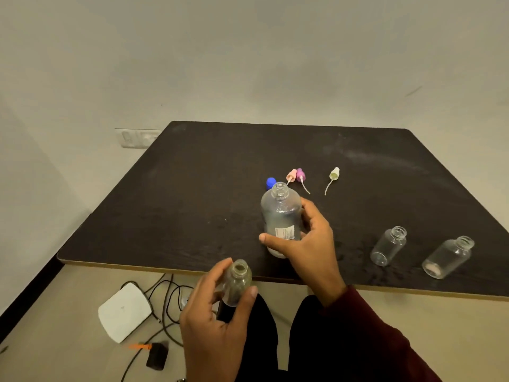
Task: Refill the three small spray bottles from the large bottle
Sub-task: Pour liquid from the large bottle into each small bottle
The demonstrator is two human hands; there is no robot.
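Note:
The large clear bottle [280, 213] stands uncapped near the table's front edge, and my right hand [308, 244] is wrapped around its lower half. My left hand [217, 315] holds one small clear bottle [237, 282], open at the top, in front of the table edge. Two more small open bottles [388, 245] [447, 256] stand on the table at the right. A blue cap [270, 182] lies just behind the large bottle. Three spray tops lie further back: pink [291, 175], purple [300, 175] and white [334, 173].
The dark table [192, 205] has a light front edge running from lower left to right. On the floor at the left lie a white box [124, 312], black cables [165, 293] and a black plug [157, 355]. A wall socket [136, 137] sits behind the table.

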